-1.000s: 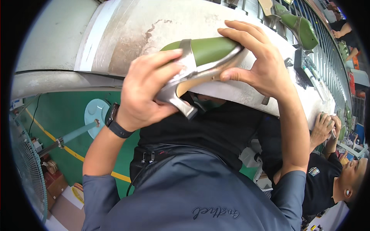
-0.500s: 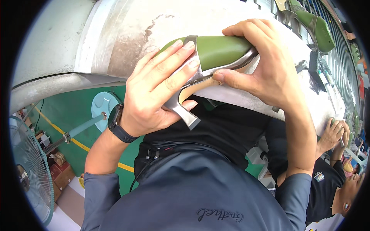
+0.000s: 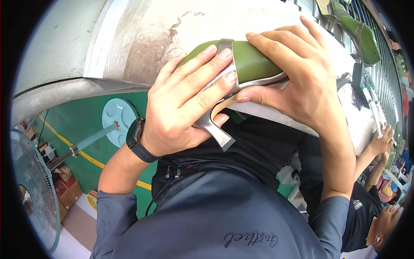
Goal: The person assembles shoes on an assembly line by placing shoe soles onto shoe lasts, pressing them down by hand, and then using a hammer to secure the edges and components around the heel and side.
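A high-heeled sandal (image 3: 222, 137) with silvery-grey straps and a tan sole is fitted on a green shoe last (image 3: 255, 60). It lies on its side over the near edge of the pale worktable (image 3: 241, 19), heel pointing down toward me. My left hand (image 3: 183, 103) is wrapped round the heel end, fingers flat across the strap and thumb beneath by the heel. At the toe end, my right hand (image 3: 304, 71) grips with its thumb on the sole edge and fingers over the green last, the upper ones spread. The palms hide parts of both ends.
Another green last with a sandal (image 3: 366, 41) lies at the far right beside a metal-slatted surface. Near it are a dark block (image 3: 357, 80) and thin tubes (image 3: 371, 101). A co-worker's hands (image 3: 381, 142) work at the right. A fan (image 3: 39, 194) stands lower left, by boxes (image 3: 69, 193).
The sandal on its last has shifted slightly right with both hands. My right hand has slid farther over the toe, its upper fingers spreading. The co-worker's hands have moved too.
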Demonstrator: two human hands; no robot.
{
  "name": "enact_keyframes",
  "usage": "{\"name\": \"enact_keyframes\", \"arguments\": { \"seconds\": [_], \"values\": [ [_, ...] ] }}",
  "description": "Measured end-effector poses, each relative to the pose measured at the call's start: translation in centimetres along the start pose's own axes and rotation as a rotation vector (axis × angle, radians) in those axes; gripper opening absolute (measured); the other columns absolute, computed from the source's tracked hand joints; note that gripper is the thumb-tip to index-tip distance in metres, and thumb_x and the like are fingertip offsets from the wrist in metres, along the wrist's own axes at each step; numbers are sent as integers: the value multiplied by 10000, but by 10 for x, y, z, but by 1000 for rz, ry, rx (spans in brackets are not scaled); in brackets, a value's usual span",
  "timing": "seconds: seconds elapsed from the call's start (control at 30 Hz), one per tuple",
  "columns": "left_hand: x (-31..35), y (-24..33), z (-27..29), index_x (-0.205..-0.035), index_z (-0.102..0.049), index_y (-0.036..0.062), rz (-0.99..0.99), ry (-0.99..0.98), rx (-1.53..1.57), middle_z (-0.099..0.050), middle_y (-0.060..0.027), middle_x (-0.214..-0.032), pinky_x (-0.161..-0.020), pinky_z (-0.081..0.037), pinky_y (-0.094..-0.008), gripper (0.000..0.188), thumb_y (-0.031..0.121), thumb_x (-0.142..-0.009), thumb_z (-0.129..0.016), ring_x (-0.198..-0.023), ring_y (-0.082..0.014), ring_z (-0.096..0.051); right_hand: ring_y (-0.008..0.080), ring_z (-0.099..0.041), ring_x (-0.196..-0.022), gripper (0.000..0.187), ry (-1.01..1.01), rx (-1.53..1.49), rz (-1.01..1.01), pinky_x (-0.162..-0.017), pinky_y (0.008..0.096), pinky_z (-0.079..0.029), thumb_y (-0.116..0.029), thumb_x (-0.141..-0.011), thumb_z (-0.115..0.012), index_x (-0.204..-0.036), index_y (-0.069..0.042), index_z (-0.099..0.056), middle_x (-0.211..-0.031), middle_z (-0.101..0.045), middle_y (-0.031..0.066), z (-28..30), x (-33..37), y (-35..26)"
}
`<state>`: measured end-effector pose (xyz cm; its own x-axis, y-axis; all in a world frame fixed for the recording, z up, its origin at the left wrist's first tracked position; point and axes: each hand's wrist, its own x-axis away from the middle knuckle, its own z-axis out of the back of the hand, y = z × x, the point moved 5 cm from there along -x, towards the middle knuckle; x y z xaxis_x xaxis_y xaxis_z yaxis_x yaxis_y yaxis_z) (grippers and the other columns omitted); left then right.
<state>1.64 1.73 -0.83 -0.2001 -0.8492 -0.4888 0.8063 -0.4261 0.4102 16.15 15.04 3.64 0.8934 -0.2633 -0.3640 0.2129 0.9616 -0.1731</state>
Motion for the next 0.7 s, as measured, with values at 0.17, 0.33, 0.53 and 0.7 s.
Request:
{"name": "enact_keyframes", "arguments": {
  "seconds": [0.17, 0.33, 0.53, 0.7],
  "values": [
    [1, -1, -1, -1362, -663, 49, 9, 4, 1, -646, -240, -1406, -1106, -451, -533, 608, 297, -837, -843, -1322, -428, -619, 305, -711, -1014, 735, -70, -25, -85, -1135, 541, -419, -484, -576, -943, -1128, -47, -732, -1052, -744, 103, 1, -9, -2],
    [-1, 0, -4, -1351, -668, 30, -4, 19, -22, -646, -244, -1404, -1108, -449, -533, 606, 300, -837, -841, -1323, -429, -618, 306, -728, -980, 741, -145, -3, -127, -1126, 553, -437, -478, -549, -956, -1105, -42, -730, -1012, -753, 114, -2, -14, -3],
    [-4, 13, -13, -1377, -640, -16, 14, 130, -108, -595, -260, -1461, -1100, -451, -524, 722, 361, -804, -864, -1344, -443, -588, 340, -629, -1261, 760, 19, 137, -59, -1126, 540, -435, -431, -620, -946, -1230, -44, -711, -1264, -703, 178, 5, -2, -7],
    [-17, 13, 3, -1409, -616, -26, 108, -46, 61, -528, -251, -1518, -1135, -420, -536, 893, 437, -710, -921, -1394, -435, -524, 372, -607, -1238, 646, 422, 36, -422, -1029, 437, -504, -157, -786, -893, -1382, -83, -653, -1397, -609, 193, 21, 81, 29]
  ]
}}
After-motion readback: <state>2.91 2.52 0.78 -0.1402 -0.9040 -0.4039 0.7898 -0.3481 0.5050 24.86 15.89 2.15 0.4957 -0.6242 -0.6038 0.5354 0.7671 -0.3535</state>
